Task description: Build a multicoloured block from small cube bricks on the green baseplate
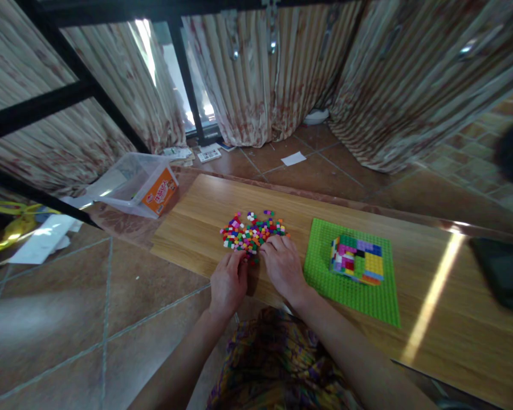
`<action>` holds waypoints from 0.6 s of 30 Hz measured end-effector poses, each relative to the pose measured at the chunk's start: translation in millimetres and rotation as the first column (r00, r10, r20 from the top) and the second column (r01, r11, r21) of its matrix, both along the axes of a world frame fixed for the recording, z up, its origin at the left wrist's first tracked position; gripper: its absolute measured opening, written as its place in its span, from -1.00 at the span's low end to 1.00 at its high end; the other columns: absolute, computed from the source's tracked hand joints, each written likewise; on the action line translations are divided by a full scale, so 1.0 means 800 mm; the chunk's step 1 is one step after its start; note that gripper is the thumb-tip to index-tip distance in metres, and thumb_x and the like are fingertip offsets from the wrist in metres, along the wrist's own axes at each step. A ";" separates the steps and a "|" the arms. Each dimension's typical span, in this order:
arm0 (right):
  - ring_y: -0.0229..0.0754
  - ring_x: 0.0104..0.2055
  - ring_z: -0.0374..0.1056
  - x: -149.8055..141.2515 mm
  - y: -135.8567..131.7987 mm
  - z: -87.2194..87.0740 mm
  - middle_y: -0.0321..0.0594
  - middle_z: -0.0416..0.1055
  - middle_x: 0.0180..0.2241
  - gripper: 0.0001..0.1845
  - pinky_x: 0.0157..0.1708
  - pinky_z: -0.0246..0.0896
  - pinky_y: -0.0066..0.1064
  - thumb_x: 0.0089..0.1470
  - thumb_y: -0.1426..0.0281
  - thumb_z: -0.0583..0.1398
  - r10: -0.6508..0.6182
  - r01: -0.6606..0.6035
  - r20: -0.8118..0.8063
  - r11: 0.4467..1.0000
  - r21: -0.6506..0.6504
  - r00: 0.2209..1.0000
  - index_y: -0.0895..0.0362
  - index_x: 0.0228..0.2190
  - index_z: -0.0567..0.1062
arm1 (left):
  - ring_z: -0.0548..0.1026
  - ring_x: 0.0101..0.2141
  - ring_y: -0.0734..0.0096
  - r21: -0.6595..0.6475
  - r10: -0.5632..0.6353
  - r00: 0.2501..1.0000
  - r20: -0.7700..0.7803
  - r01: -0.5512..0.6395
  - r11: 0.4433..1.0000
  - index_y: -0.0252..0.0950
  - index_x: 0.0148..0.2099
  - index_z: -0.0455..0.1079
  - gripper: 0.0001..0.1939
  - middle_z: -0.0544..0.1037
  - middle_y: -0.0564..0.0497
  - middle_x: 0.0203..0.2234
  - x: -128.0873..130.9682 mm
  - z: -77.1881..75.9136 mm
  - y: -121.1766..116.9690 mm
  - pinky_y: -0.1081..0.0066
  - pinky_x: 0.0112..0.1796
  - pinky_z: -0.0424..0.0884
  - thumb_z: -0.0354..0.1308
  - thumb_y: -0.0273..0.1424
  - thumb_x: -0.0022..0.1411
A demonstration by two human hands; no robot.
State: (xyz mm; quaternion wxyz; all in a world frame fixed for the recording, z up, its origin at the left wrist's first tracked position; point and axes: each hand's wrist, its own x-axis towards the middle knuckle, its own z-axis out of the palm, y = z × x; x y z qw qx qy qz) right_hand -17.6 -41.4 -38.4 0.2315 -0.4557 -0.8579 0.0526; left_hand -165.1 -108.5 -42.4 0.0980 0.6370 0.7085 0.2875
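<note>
A loose pile of small toy building bricks [250, 229] in many colours lies on the wooden table. At its near edge my left hand [229, 282] is closed, thumb and fingertips together; what they hold, if anything, is too small to make out. My right hand [283, 266] rests over the pile's right side with its fingers curled down and tips among the bricks, so their contents are hidden. To the right lies a green baseplate [320, 293], and on it stands a low, hollow structure of multicoloured bricks [373, 265].
A clear plastic box [123, 182] with an orange label stands at the table's left end. A dark object [498, 273] lies at the far right of the wooden table [188, 222]. Papers [293, 159] lie on the tiled floor before striped curtains [256, 85].
</note>
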 end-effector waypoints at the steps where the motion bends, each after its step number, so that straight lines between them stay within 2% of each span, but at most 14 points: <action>1: -0.04 -0.15 0.23 0.000 -0.001 0.000 -0.11 0.43 -0.27 -0.81 -0.16 0.16 -0.20 0.24 0.43 0.11 -0.001 0.001 -0.007 1.000 0.007 1.000 0.12 -0.35 0.52 | 0.52 -0.16 0.30 0.002 0.003 1.000 -0.007 -0.003 1.000 -0.25 0.01 0.38 -0.77 0.55 -0.05 -0.18 0.000 0.000 0.000 0.36 -0.17 0.44 0.02 -0.43 0.34; 5: -0.07 -0.15 0.25 0.004 -0.010 0.008 -0.11 0.44 -0.25 -0.77 -0.16 0.20 -0.21 0.26 0.44 0.08 -0.030 0.030 -0.124 1.000 0.000 0.992 0.11 -0.33 0.53 | 0.53 -0.18 0.29 0.037 0.000 1.000 -0.015 0.000 0.999 -0.25 0.02 0.38 -0.76 0.55 -0.06 -0.18 0.002 0.000 -0.001 0.35 -0.18 0.45 0.05 -0.41 0.31; 8: -0.12 -0.16 0.28 0.027 -0.024 0.024 -0.15 0.45 -0.24 -0.78 -0.14 0.23 -0.25 0.26 0.42 0.09 -0.085 0.077 -0.272 0.996 -0.037 0.959 0.09 -0.31 0.54 | 0.54 -0.24 0.30 0.081 -0.008 1.000 0.002 0.008 0.997 -0.27 0.01 0.39 -0.75 0.55 -0.07 -0.20 0.003 0.001 -0.001 0.36 -0.22 0.47 0.06 -0.35 0.31; 10: -0.14 -0.18 0.30 0.057 -0.034 0.036 -0.17 0.45 -0.26 -0.80 -0.14 0.25 -0.27 0.25 0.41 0.11 -0.141 0.132 -0.340 0.990 -0.050 0.930 0.08 -0.31 0.55 | 0.55 -0.28 0.32 0.119 0.002 1.000 0.006 -0.003 0.993 -0.29 -0.01 0.40 -0.74 0.55 -0.08 -0.22 0.003 0.001 0.000 0.37 -0.24 0.47 0.05 -0.31 0.32; 13: -0.11 -0.16 0.32 0.118 -0.043 0.051 -0.16 0.45 -0.25 -0.81 -0.13 0.26 -0.23 0.23 0.36 0.14 -0.263 0.263 -0.345 0.964 -0.048 0.901 0.07 -0.31 0.57 | 0.55 -0.28 0.32 0.172 0.011 1.000 -0.002 -0.010 0.985 -0.30 -0.01 0.41 -0.72 0.56 -0.09 -0.21 0.002 0.000 0.005 0.38 -0.25 0.47 0.04 -0.29 0.33; 15: -0.08 -0.12 0.32 0.158 -0.042 0.058 -0.14 0.44 -0.21 -0.82 -0.10 0.26 -0.18 0.21 0.33 0.15 -0.348 0.362 -0.343 0.932 -0.025 0.872 0.07 -0.31 0.57 | 0.55 -0.27 0.30 0.188 0.013 1.000 -0.005 -0.012 0.982 -0.30 0.00 0.41 -0.71 0.56 -0.10 -0.21 0.003 0.000 0.011 0.38 -0.25 0.46 0.04 -0.29 0.33; 18: -0.06 -0.13 0.32 0.199 -0.030 0.062 -0.15 0.42 -0.23 -0.80 -0.10 0.26 -0.14 0.20 0.30 0.16 -0.400 0.420 -0.318 0.907 -0.008 0.859 0.04 -0.37 0.58 | 0.55 -0.28 0.31 0.205 0.012 1.000 0.000 -0.012 0.979 -0.31 0.00 0.41 -0.71 0.56 -0.11 -0.21 0.006 0.002 0.019 0.38 -0.26 0.46 0.05 -0.29 0.32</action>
